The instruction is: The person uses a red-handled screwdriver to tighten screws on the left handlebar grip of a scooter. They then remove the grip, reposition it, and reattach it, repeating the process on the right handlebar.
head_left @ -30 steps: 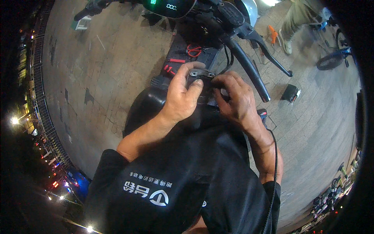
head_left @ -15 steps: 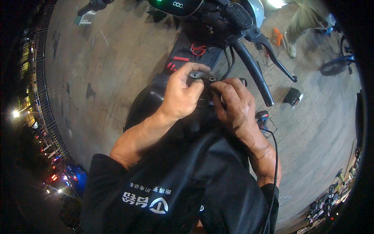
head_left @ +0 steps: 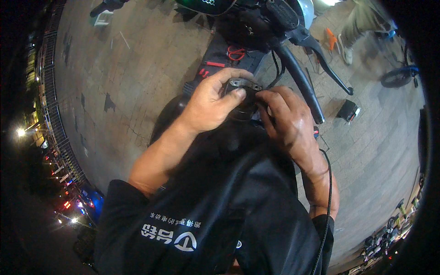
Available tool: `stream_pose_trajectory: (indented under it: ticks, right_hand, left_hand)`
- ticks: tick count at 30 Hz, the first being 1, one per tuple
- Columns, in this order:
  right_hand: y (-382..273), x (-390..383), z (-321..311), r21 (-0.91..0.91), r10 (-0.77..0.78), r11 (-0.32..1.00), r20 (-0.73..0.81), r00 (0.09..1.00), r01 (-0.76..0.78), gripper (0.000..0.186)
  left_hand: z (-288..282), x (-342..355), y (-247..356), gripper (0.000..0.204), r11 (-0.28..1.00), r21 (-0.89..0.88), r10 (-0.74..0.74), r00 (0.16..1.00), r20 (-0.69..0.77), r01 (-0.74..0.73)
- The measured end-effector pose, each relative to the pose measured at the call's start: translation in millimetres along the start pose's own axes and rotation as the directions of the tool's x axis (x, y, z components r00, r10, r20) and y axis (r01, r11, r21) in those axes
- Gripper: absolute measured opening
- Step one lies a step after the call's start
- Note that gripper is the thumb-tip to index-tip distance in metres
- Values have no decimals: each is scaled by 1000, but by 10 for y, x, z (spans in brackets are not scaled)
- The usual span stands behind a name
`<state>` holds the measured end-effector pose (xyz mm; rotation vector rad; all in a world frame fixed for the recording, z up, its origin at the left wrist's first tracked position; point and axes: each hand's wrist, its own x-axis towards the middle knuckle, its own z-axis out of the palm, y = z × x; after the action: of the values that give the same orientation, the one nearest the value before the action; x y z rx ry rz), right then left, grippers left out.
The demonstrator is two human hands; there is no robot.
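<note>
In front of my body, above the dark scooter seat (head_left: 167, 117), my left hand (head_left: 206, 107) grips a small dark part with a curved metal clamp (head_left: 245, 84). Its thumb presses on the near side while the fingers wrap behind. Two screw holes show at the clamp's ends. My right hand (head_left: 291, 117) is closed at the right end of the same part, fingertips bent against it; whether they also pinch something small is hidden. Just beyond the right hand are the black handlebar grip (head_left: 300, 82) and the brake lever (head_left: 327, 64).
Red wire loops (head_left: 236, 52) and a red strip (head_left: 215, 64) lie on the scooter's footboard. On the paving at right are a black box (head_left: 348, 110), an orange tool (head_left: 330, 39) and a small wheel (head_left: 396, 77). Another person's leg (head_left: 362, 25) stands at upper right. A cable (head_left: 329, 192) hangs along my right arm.
Both hands and the clamp part have shifted slightly right in the picture. The right hand and forearm now cover most of the red-and-blue tool beside them. The left hand keeps its hold.
</note>
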<state>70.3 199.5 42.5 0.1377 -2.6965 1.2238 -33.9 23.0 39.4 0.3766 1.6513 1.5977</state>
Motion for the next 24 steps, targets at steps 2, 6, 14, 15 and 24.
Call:
stream_pose_trajectory:
  ticks: [2,6,14,15,24]
  right_hand:
    - [14,-4,47,-19,-23,1000,-12,1000,22,34]
    - [33,-24,151,-36,-65,997,-99,993,61,31]
    - [31,-50,289,-32,-53,998,-226,973,47,31]
    - [32,-55,295,-37,-53,998,-239,970,46,31]
    - [77,-76,236,315,213,937,-166,963,-153,27]
  left_hand:
    - [-177,-17,115,43,994,110,-34,990,137,19]
    - [-378,70,218,51,957,282,-18,952,306,-73]
    - [-423,112,318,45,752,578,79,913,400,-319]
    - [-416,119,321,44,746,586,79,915,395,-317]
    - [-225,19,6,48,999,49,8,976,216,-19]
